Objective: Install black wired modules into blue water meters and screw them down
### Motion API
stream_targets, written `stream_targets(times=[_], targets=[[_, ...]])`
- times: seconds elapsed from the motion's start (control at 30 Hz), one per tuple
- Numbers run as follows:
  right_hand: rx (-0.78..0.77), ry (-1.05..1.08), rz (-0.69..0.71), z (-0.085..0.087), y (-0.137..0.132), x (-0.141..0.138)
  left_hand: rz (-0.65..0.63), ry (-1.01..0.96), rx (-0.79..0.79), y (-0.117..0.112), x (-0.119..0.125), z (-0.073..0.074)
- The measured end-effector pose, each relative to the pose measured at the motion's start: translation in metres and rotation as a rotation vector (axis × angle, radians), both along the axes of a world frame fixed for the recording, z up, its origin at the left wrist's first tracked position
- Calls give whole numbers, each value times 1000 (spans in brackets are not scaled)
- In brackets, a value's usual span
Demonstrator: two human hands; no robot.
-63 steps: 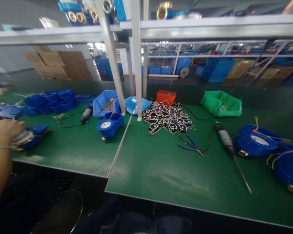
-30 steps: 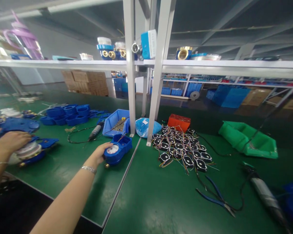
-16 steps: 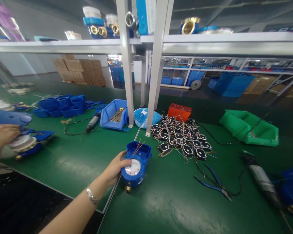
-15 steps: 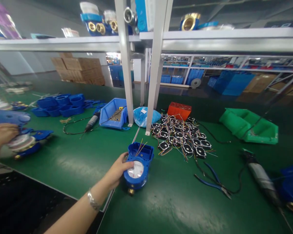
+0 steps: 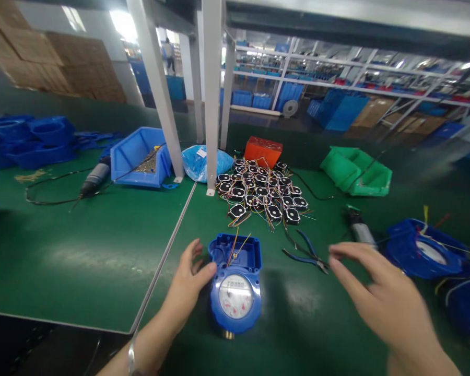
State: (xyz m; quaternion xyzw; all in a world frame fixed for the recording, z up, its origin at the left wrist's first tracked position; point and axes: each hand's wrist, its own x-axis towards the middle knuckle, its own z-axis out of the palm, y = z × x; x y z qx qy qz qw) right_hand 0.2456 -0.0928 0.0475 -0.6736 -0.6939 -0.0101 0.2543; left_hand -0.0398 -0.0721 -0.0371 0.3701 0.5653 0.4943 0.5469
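Observation:
A blue water meter [image 5: 235, 305] with a round white dial lies on the green bench, its brass fitting toward me. Thin wires rise from its open rectangular compartment [image 5: 250, 254]. My left hand [image 5: 188, 279] is open at the meter's left side, its thumb at the casing edge; whether it touches I cannot tell. To the right, my right hand [image 5: 379, 295] is over the bench with fingers loosely bent, thumb and forefinger tips close but apart, nothing visible between them. Just left of its fingertips are blue-handled pliers [image 5: 307, 256], lying spread.
Black wired modules [image 5: 262, 190] lie beyond the meter, before a red-orange box [image 5: 263, 151]. A green bin [image 5: 360, 172], a power screwdriver [image 5: 361, 230] and more blue meters [image 5: 426, 250] are at right. A blue bin [image 5: 141, 162] and another screwdriver [image 5: 96, 177] are at left. Shelf posts [image 5: 213, 104] rise behind.
My left hand has let go of the meter, which now faces me more squarely. My right hand has come into view from the right. The view has tilted down and turned right.

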Motion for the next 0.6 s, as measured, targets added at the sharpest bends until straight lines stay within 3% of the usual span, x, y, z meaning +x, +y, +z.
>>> stream_targets(times=[0.1, 0.23, 0.37, 0.6], targets=[[-324, -79, -114, -28, 39, 10, -13, 26, 105, 35, -5, 9], [-595, -197, -172, -55, 54, 10, -129, -130, 138, 65, -1, 13], [-668, -260, -156, -67, 50, 6, -238, -293, 115, 66, 5, 1], [-682, -259, -119, -77, 52, 6, -354, -253, 136, 64, -2, -13]])
